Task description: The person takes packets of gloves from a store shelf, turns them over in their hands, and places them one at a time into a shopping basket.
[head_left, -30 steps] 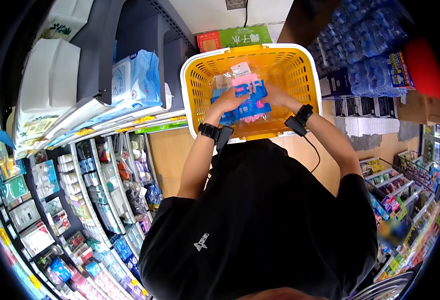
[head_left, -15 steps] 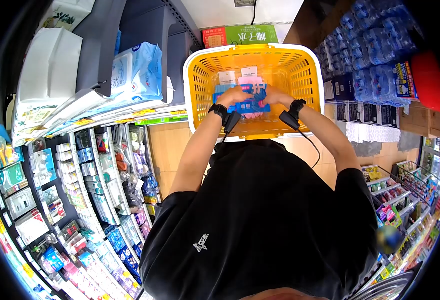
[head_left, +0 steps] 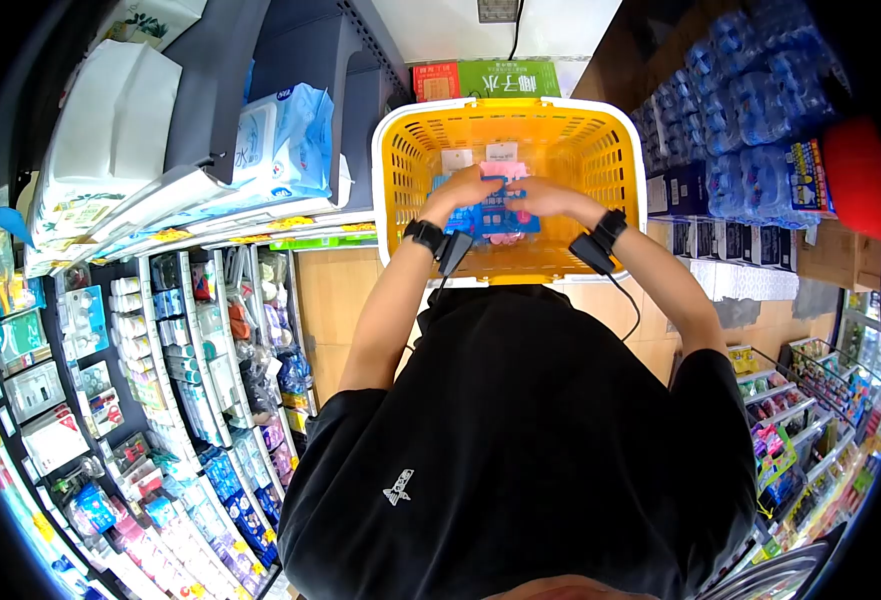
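Both my hands reach into a yellow basket with a white rim point(head_left: 385, 175). My left hand point(head_left: 460, 190) has its fingers stretched out over the left part of some blue flat packets point(head_left: 495, 220). From the other side my right hand point(head_left: 552, 198) extends its fingers over the right edge of the same packets, open and slightly blurred. I cannot tell how firmly either hand touches them. Pink scalloped pieces point(head_left: 507, 239) show around the packets. Two white tags, one of them a white tag point(head_left: 501, 152), stick out at their far side.
Left of the basket stands a shelf with blue-and-white wipe packs point(head_left: 285, 140). Shrink-wrapped water bottles point(head_left: 760, 175) are stacked at the right. A green-and-red carton point(head_left: 505, 78) sits behind the basket. Hanging goods point(head_left: 195, 350) fill the lower left.
My hands were pinched together on a bunched blue packet. Now they are further apart with fingers straighter, and the packet lies flatter.
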{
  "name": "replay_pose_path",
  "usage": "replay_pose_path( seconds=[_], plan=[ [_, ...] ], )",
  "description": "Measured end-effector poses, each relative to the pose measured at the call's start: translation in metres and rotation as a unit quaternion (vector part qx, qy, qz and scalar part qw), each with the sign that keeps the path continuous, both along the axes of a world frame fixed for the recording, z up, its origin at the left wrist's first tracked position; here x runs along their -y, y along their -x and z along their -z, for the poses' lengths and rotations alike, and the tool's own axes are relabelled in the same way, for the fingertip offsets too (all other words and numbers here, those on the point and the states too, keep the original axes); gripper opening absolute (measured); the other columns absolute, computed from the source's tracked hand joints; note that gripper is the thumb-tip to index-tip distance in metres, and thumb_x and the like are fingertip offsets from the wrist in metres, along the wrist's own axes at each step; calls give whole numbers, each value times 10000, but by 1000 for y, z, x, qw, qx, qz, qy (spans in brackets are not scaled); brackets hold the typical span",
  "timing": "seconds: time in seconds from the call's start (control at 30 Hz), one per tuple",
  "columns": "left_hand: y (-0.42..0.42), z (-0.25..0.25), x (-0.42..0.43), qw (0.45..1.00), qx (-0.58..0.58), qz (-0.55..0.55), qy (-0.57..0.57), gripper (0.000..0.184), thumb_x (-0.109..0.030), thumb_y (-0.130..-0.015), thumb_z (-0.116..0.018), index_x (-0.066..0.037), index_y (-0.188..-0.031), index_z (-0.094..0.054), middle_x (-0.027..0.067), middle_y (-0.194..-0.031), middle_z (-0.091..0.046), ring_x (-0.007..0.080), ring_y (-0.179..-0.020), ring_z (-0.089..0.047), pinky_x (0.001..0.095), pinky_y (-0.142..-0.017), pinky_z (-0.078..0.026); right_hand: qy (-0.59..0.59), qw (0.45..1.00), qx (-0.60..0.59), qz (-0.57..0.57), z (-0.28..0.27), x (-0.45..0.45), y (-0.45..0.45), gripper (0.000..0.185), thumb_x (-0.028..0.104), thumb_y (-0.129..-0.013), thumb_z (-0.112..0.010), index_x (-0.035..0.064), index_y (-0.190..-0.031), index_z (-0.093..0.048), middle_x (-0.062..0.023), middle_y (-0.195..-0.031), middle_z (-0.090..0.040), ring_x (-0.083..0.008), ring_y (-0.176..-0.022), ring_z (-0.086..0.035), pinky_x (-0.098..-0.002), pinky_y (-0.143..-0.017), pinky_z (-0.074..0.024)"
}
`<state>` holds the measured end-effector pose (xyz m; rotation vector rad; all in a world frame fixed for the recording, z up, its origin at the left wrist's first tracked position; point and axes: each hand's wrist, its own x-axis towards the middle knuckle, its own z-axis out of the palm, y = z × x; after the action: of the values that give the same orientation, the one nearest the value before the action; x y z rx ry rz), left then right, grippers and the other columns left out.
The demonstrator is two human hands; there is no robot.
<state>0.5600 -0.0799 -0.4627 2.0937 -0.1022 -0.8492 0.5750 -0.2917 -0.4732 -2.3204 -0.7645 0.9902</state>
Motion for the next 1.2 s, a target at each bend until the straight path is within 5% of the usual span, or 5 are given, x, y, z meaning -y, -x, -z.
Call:
replay_pose_path(
  seconds=[0.17,0.3,0.37,0.53,1.2],
  plan=[
    [47,-115,6,984,87,-114,107,480,-361,-972,-620,-1,-1284,-569,168,-1257,-627,268,-1146,-626,330,-992,-464,-301,898,-304,105,-143,21,50,417,213,-999,-556,25,-1367,-503,-107,-1334,-586,-194,-1148,-613,-330,-974,-491],
    [100,-177,16,943,149,-182,236,380,-261,-1021,-558,-11,-1305,-526,177,-1222,-632,246,-1120,-639,338,-973,-486,-415,853,-290,126,-224,53,100,442,155,-1001,-550,37,-1413,-446,-132,-1371,-565,-215,-1216,-580,-352,-1017,-471],
    [127,-198,27,859,170,-308,371,348,-195,-1043,-507,-31,-1348,-468,183,-1199,-634,242,-1087,-652,356,-955,-506,-435,848,-271,137,-228,67,117,463,136,-987,-538,31,-1424,-430,-136,-1368,-561,-226,-1200,-581,-356,-1008,-466],
    [177,-210,39,791,284,-395,372,302,-105,-1032,-474,16,-1308,-462,169,-1159,-645,234,-1039,-650,358,-919,-508,-455,854,-187,171,-232,80,143,550,28,-923,-601,27,-1435,-400,-142,-1318,-562,-227,-1149,-575,-359,-978,-454],
    [375,-235,0,653,386,-585,287,312,-166,-1021,-515,3,-1283,-517,147,-1231,-630,207,-1053,-639,324,-901,-471,-510,789,-336,-67,-254,-49,219,684,148,-880,-603,-4,-1471,-295,-205,-1304,-536,-230,-1042,-592,-336,-889,-469]
  ],
)
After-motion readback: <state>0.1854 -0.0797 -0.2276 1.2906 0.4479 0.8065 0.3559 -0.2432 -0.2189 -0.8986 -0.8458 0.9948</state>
